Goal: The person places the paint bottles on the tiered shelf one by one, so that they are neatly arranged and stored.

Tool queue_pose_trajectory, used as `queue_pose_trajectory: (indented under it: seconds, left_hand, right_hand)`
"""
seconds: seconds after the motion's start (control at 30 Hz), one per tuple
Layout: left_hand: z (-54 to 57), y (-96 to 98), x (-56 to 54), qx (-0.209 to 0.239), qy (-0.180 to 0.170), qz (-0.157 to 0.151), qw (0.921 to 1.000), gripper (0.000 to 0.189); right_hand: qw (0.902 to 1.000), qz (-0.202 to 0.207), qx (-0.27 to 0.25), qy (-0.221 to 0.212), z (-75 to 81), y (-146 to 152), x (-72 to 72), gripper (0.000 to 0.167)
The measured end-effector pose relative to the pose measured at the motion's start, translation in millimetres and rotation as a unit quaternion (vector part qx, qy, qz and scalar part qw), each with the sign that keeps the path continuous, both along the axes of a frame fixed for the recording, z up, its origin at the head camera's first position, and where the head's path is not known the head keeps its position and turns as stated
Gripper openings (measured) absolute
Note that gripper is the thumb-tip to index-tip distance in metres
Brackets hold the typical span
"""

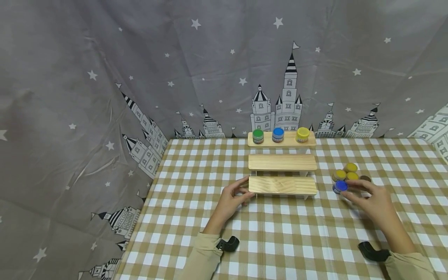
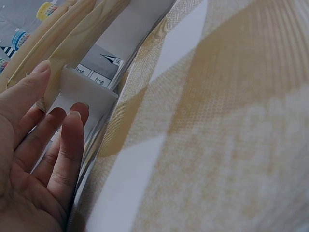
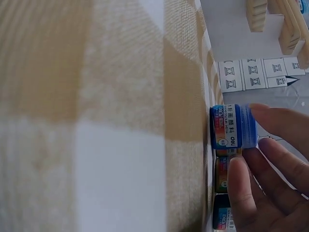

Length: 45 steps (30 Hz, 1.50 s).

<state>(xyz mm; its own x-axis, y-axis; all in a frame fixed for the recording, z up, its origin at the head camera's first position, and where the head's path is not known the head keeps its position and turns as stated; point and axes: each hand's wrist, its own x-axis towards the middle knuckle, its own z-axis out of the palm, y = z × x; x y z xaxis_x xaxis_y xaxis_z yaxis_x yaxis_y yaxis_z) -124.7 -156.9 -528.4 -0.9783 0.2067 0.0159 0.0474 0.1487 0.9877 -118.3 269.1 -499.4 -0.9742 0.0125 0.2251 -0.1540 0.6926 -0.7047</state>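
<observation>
A three-step wooden display rack stands on the table, and my left hand holds the left end of its lowest step between thumb and fingers. On the right, my right hand pinches a blue paint jar around its lid. That jar looks upright and low at the tablecloth; whether its base touches the cloth I cannot tell. Along the top step sit a green paint jar, a lighter blue one and a yellow one.
Just behind the pinched jar cluster several yellow-lidded jars, with a dark-lidded jar beside them, partly behind my right fingers. A checked tablecloth covers the table. Behind its back edge hangs a grey curtain with castles and stars.
</observation>
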Motion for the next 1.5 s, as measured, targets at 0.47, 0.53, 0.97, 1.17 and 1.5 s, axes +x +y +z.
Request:
queue_pose_trajectory:
  seconds: [0.47, 0.53, 0.97, 1.17, 1.5]
  left_hand:
    - [0.4, 0.5, 0.5, 0.003, -0.001, 0.003, 1.0000, 0.061]
    - [0.2, 0.5, 0.2, 0.003, -0.001, 0.004, 1.0000, 0.061]
    - [-0.1, 0.9, 0.4, 0.007, -0.005, 0.005, 1.0000, 0.060]
    - [-1.2, 1.1, 0.1, 0.005, -0.001, 0.003, 1.0000, 0.061]
    - [-1.1, 0.0, 0.2, 0.007, 0.001, 0.001, 1.0000, 0.061]
  right_hand:
    - [0.9993, -0.002, 0.002, -0.037, -3.2, -3, -4.5, 0.044]
    - [0.9990, -0.005, 0.004, -0.045, -3.0, -3, -4.9, 0.044]
    - [0.9995, 0.018, -0.004, -0.028, -4.5, 0, -5.3, 0.041]
    - [0.9996, 0.008, 0.002, -0.027, 0.5, -3, -4.6, 0.043]
    - [0.9995, -0.006, -0.014, -0.026, 18.5, -15, -3.6, 0.044]
